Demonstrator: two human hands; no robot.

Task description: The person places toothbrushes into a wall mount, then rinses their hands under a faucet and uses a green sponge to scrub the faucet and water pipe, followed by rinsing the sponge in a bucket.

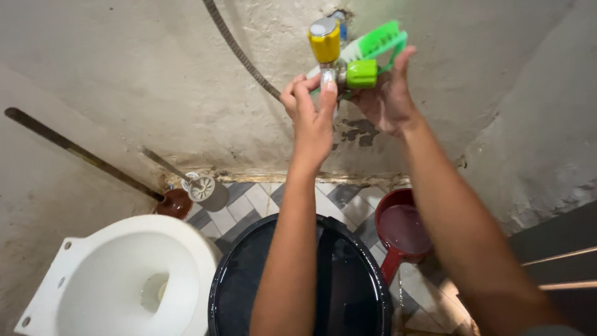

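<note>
Here, start with the rough plastered wall (155, 74) in front of you, then the black bucket (214, 292) of water right under your forearms. The white toilet (124, 274) stands open just to its left. A red scoop (404, 230) holding water sits on the tiled floor (249, 205) to the bucket's right. A plunger (174, 202) and a small toilet brush (200, 186) lean in the corner, and a hose (239, 53) runs down the wall towards the tap.

The work is up at the tap (325, 40), a yellow-capped fitting high on the wall with a green knob (360, 73) on its side. Your left hand (311, 115) has its fingertips pressed together on the metal part just below the yellow cap. Your right hand (385, 99) cups the green brush (379, 40) against the tap's far side, thumb up along the bristle head. The other fingers are hidden behind the brush, so you cannot tell how tightly they close.

Judging by this, you are at the stage of working on the tap itself, with one hand steadying it and the brush in place. A next move would call for a firm pinch on the left. On the right it would call for short, controlled strokes close to the fitting. The wrists should stay above the bucket so drips land in the water, not on the floor.
</note>
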